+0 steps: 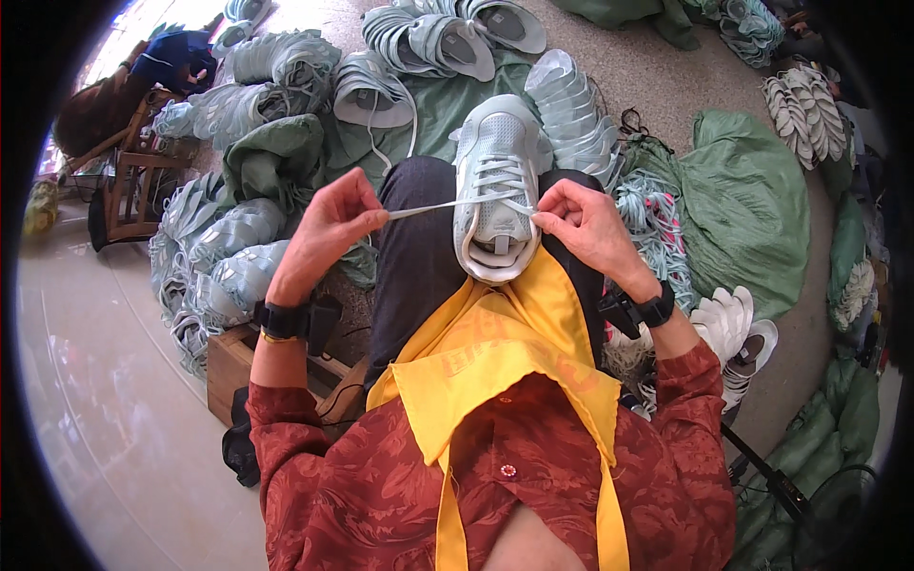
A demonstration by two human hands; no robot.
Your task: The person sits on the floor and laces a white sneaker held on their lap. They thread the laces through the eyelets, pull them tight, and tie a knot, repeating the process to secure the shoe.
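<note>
A pale grey-blue sneaker (492,143) rests between my knees, its toe pointing away from me and its opening toward me. A flat pale shoelace (433,206) runs through the eyelets, crossing over the tongue (496,221). Left of the shoe, my left hand (338,217) pinches one lace end between thumb and fingers and holds it taut. My right hand (583,221) pinches the other lace portion close to the shoe's right side, with the fingers curled.
Stacked pale blue shoe uppers (252,233) lie to the left, with more uppers (424,43) ahead. Green sacks (738,214) and a bundle of laces (649,224) are at the right. A wooden box (228,371) stands by my left leg. A yellow apron (505,352) covers my lap.
</note>
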